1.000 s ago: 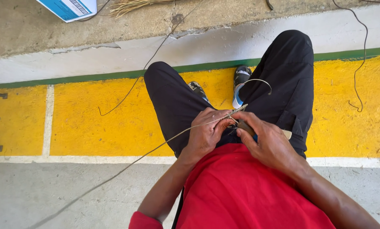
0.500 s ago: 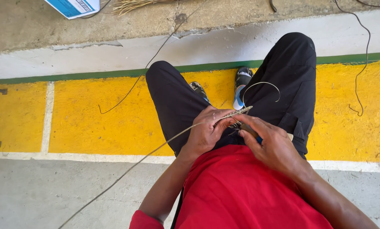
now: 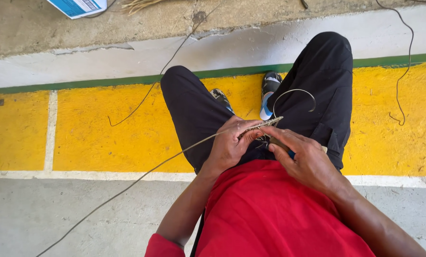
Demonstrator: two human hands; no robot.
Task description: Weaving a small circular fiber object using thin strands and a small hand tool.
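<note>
The left hand (image 3: 232, 143) is closed around a thin bundle of pale fibre strands (image 3: 265, 124), pinching it between thumb and fingers just above the lap. The right hand (image 3: 303, 159) is curled shut right beside it, fingertips meeting the same bundle; a blue-ended tool handle (image 3: 291, 153) peeks out from under its fingers, though how it is held cannot be told. From the bundle a long single strand (image 3: 141, 173) runs down and away to the person's left, across the floor to the lower edge of the view. A second strand (image 3: 296, 93) arcs up from the hands in a loop over the right knee.

The person sits in black trousers (image 3: 194, 109) and a red shirt (image 3: 265, 214), with blue-and-white shoes (image 3: 270, 93) between the knees. Under the legs lies a yellow painted floor band (image 3: 103, 128), edged by a green stripe (image 3: 103, 82) and white lines. Loose dark wires (image 3: 403, 66) trail over the floor to the right, and a blue-and-white box (image 3: 77, 7) sits at the top left on bare concrete.
</note>
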